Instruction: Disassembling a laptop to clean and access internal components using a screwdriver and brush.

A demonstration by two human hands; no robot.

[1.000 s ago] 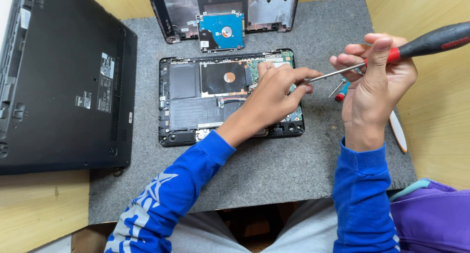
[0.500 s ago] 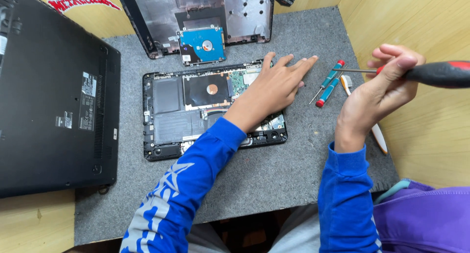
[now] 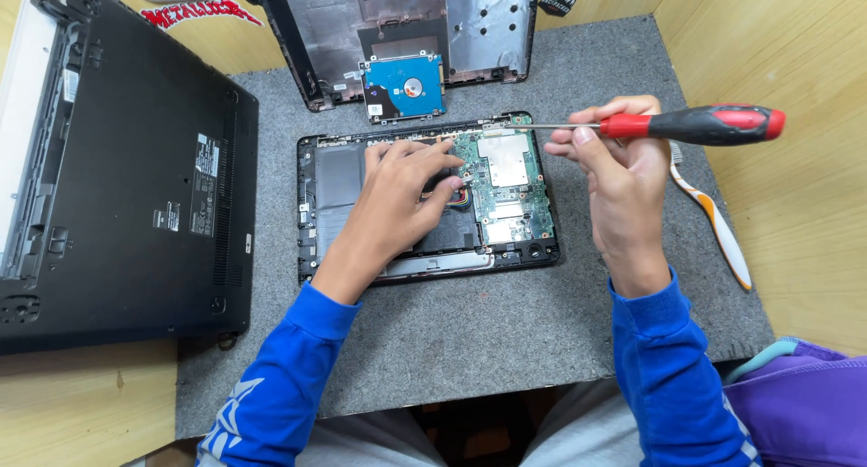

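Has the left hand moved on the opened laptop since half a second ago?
Yes. The left hand has pulled back from the right edge of the opened laptop base onto its middle; its fingertips now rest beside the green circuit board.

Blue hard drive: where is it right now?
In the head view the hard drive lies at the far middle of the grey mat, just beyond the opened laptop, against the upturned cover.
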